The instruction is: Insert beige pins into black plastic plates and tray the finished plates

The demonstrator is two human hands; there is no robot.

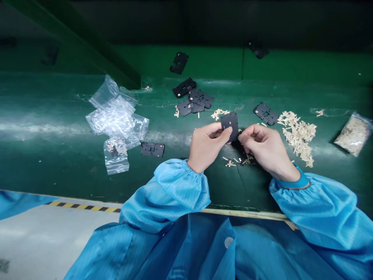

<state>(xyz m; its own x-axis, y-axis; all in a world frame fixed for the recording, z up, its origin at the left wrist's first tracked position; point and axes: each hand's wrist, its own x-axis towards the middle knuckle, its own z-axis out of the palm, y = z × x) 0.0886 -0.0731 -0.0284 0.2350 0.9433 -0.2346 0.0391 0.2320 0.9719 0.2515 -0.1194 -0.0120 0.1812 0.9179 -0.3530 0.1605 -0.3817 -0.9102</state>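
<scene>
My left hand (208, 146) grips a flat black plastic plate (229, 123), thumb across its face, raised a little above the green bench. At the plate's right edge is my right hand (260, 146), its thumb and forefinger pinched together; whatever they hold is too small to make out. Below both hands lie small cream and dark pieces (231, 161). Just beyond the held plate is a little heap of cream strips (220, 113). A larger pile of cream strips (298, 136) spreads to the right of my right hand, with another black plate (265, 114) beside it.
Several black plates (201, 99) overlap at the back, and a single one (152, 149) lies left. Clear plastic bags (115, 116) are heaped farther left, near a small bag of parts (115, 155). A filled bag (354, 134) sits far right. A green beam (87, 42) slants across the upper left.
</scene>
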